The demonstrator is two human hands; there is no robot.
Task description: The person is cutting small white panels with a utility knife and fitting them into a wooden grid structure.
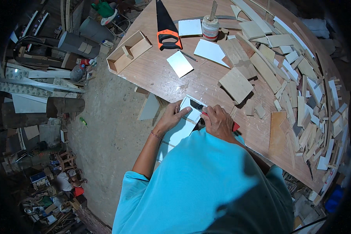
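White-faced board point(178, 132) located at centre of frame, long axis running from upper right to lower left; its lower end passes behind the blue shirt point(191, 179). Upper end lies at the near edge of the worktop point(154, 72); whether it bears on that edge cannot be determined.

Left grip point(171, 117) pinches the board's left margin near the upper end, thumb laid on the white face, the fingers beneath not visible. Right grip point(219, 121) is curled closed around a red-handled tool point(204, 113), type not established. The tool's dark head lies over the board's upper right part, up and left of the right grip, which is nearer to it than the left; contact with the face could not be confirmed.

Elsewhere on the worktop: open wooden box point(134, 60), upper left; handsaw point(168, 34) and jar point(210, 31), upper centre; heaped offcuts point(300, 101), right.
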